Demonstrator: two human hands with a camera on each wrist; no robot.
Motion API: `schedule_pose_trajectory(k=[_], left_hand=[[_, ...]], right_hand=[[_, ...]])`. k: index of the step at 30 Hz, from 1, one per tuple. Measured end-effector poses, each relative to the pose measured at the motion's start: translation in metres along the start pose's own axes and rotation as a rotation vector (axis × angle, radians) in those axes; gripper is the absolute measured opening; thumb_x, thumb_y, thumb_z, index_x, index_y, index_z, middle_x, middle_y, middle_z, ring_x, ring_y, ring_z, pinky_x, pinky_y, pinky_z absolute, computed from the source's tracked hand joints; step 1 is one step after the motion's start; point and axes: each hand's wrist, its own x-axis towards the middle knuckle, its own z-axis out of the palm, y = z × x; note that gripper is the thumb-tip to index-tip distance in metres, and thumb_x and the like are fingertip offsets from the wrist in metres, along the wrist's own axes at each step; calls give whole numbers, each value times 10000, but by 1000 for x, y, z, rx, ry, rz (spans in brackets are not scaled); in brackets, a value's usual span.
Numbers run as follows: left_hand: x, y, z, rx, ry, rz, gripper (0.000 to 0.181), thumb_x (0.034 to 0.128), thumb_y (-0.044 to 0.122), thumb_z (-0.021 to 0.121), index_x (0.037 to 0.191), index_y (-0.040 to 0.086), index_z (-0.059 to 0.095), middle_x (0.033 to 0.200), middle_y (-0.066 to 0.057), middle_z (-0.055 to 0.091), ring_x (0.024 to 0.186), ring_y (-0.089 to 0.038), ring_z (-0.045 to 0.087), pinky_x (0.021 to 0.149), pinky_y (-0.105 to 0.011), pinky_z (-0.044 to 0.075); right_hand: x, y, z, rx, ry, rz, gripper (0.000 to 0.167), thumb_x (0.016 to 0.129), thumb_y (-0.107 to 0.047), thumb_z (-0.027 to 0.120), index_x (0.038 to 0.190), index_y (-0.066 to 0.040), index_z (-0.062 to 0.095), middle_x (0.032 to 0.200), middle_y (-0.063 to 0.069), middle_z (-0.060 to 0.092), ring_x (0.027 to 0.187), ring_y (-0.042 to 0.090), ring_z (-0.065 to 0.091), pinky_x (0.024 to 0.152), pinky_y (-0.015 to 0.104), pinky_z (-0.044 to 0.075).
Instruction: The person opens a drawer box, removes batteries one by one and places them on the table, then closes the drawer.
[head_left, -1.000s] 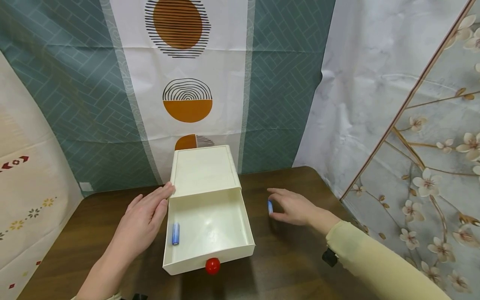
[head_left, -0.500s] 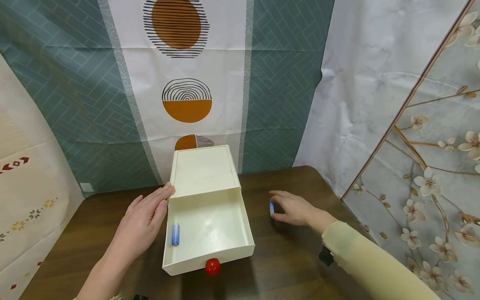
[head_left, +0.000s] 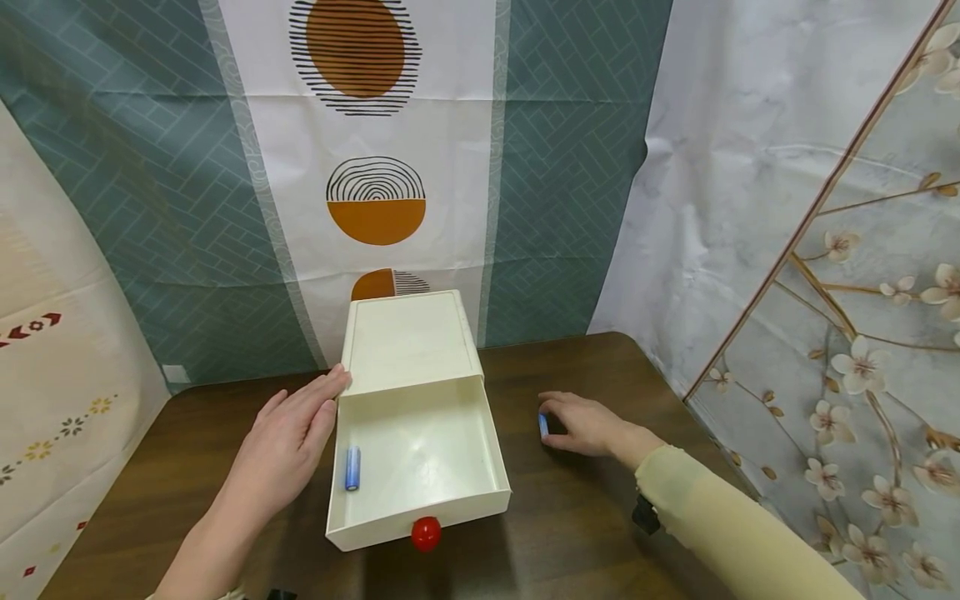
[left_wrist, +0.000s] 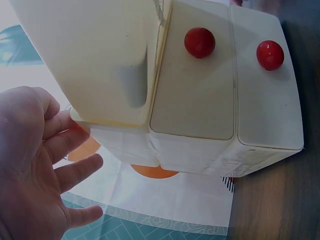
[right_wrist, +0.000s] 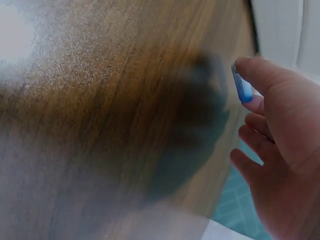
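Observation:
My right hand (head_left: 588, 425) pinches a blue battery (head_left: 543, 426) between thumb and index finger, right of the cabinet. In the right wrist view the battery (right_wrist: 242, 86) spans thumb and fingertip, the other fingers apart from it. The white cabinet (head_left: 412, 337) has its top drawer (head_left: 427, 442) pulled out. A second blue battery (head_left: 352, 468) lies along that drawer's left side. My left hand (head_left: 288, 442) rests its straight fingertips against the cabinet's left side; in the left wrist view its fingers (left_wrist: 80, 172) are spread.
A red knob (head_left: 426, 533) sticks out from the drawer front. Below are shut drawers with red knobs (left_wrist: 200, 42). Everything stands on a dark wooden table (head_left: 585, 517), with a patterned cloth (head_left: 555, 208) hanging behind and a floral one (head_left: 847, 400) at the right.
My right hand has lowered slightly and shifted a little to the right with the battery. The left hand, the cabinet and the battery in the drawer have stayed put.

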Motion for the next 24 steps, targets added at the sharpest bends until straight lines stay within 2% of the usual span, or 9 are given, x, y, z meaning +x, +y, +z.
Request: schedule_pose_trajectory(k=[13,24], left_hand=[[0,1,-1,1,-5,-7,423,1181,190,497,1577,109,623,1636,-122,568,1490,-398,542,1205,-745,290],[0,1,-1,1,-14,-9,428,1184,200,492,1585,115,616,1649,-119,554,1498,-395,534,1205,-743,290]], right_hand=[[3,1,8,23,-39,13,467,1032,-309,796,1369,-2,695,1614,241,537,1478,423,544,1173,586,492],[4,-1,4,30,-76,8,471,1050,-310,777,1389,4,687,1625,245,525,1486,430,533,1186,581,481]])
